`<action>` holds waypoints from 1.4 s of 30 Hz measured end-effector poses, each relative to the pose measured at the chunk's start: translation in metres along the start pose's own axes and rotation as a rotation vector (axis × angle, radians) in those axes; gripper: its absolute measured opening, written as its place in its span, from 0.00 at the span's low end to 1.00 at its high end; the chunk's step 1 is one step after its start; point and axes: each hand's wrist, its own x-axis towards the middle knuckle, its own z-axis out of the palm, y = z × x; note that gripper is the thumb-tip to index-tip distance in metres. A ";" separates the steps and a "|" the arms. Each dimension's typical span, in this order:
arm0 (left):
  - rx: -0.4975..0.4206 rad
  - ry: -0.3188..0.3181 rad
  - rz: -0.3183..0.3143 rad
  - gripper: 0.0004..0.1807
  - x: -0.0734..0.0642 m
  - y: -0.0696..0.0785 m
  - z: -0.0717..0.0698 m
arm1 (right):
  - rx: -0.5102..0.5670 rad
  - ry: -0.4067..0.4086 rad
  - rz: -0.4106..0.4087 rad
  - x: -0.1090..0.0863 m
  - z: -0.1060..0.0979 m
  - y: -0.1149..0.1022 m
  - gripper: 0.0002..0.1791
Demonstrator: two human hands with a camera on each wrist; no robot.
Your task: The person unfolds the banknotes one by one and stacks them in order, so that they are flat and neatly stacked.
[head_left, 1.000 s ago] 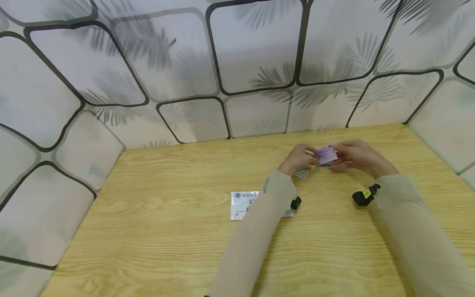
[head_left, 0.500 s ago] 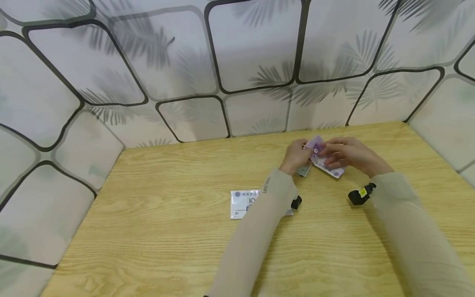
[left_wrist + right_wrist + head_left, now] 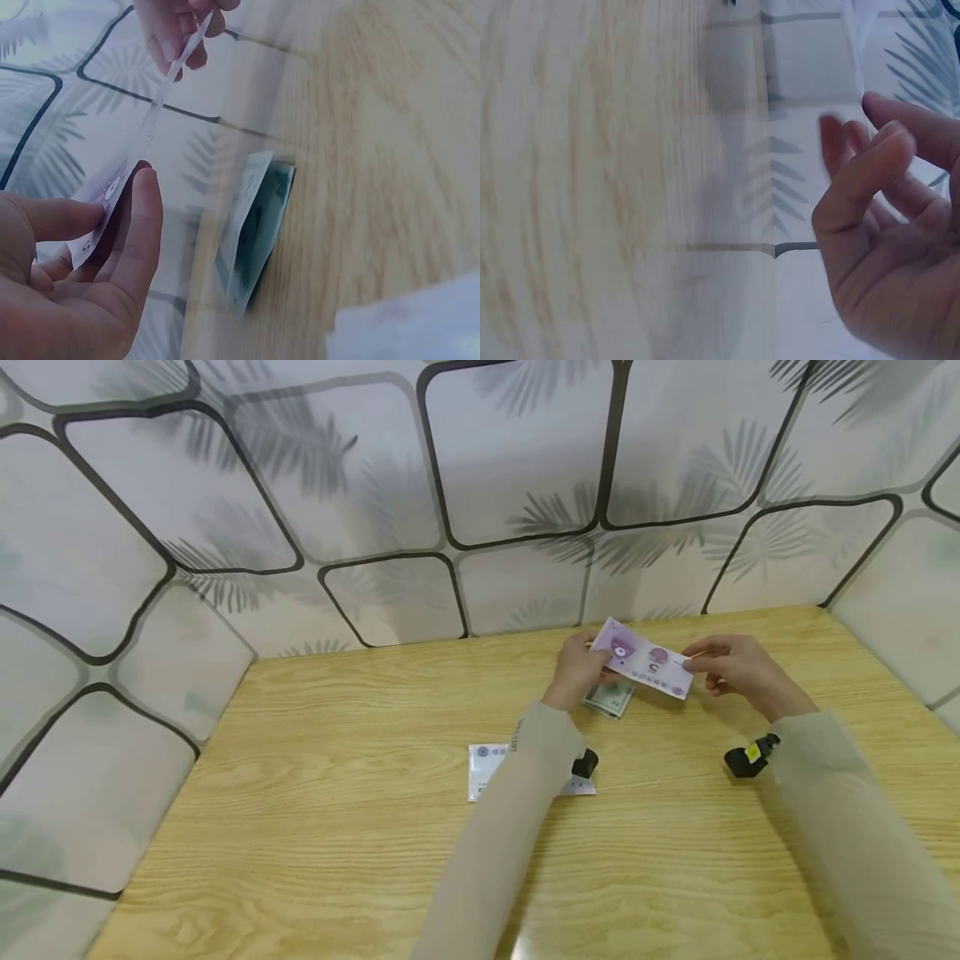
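Note:
A purple banknote (image 3: 647, 662), spread out flat and tilted, spans the space between both hands above the far right of the table. My left hand (image 3: 572, 670) pinches its left end between thumb and fingers. At the other end, my right hand (image 3: 733, 667) pinches the corner with thumb and fingertip; the right wrist view shows only a thin edge of the note there. Below the left hand, a folded green banknote (image 3: 611, 697) lies on the wood, its halves standing apart in the left wrist view (image 3: 255, 225).
A pale banknote (image 3: 483, 770) lies flat nearer the front, partly hidden by my left sleeve (image 3: 517, 810). The wooden table (image 3: 315, 793) backs onto a patterned cloth wall (image 3: 390, 602). Black wrist cameras (image 3: 744, 762) hang below the cuffs.
The purple banknote has gone from folded to spread open between the hands. My right hand has moved right with its end, the left hand slightly left, uncovering more of the green banknote.

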 end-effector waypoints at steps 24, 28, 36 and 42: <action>0.021 -0.065 0.102 0.14 -0.011 0.011 -0.048 | 0.017 -0.281 -0.129 0.003 0.040 -0.016 0.09; 0.134 -0.143 0.097 0.16 -0.013 0.009 -0.050 | 0.011 -0.294 -0.135 0.004 0.046 -0.026 0.10; 0.209 -0.297 0.109 0.13 -0.019 0.007 -0.052 | 0.087 -0.279 -0.176 0.002 0.053 -0.037 0.07; 0.168 -0.340 0.063 0.15 -0.023 0.003 -0.061 | 0.167 -0.194 -0.149 0.003 0.055 -0.038 0.15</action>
